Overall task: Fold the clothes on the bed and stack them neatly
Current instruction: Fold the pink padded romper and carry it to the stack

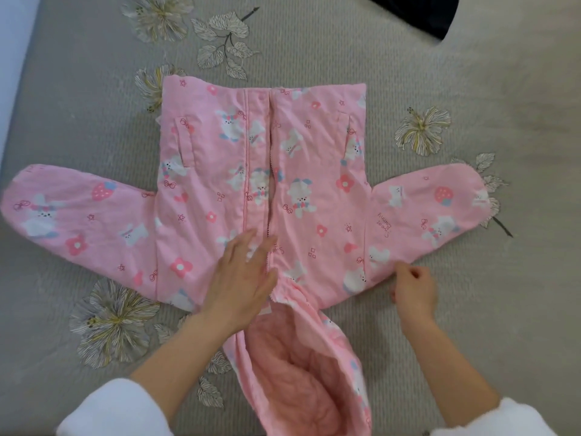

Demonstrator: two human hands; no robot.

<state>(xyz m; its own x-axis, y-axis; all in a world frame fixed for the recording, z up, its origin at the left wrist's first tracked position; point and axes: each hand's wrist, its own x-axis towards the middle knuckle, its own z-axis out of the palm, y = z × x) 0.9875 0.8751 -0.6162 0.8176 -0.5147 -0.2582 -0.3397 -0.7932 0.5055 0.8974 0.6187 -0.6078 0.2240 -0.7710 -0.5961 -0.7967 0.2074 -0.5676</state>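
- The light on my pink jacket is bright and soft, like daylight.
- The bed cover looks palest and washed out to the right of the jacket, so the light seems to come from that side.
- My left hand drops a small soft shadow on the jacket, and its fingertips look smeary.
- The jacket's sleeve end on my left is blurry and stretched.
- Below the jacket, my white sleeves glow too bright.
- Up and right of the jacket, a dark cloth is nearly all black.
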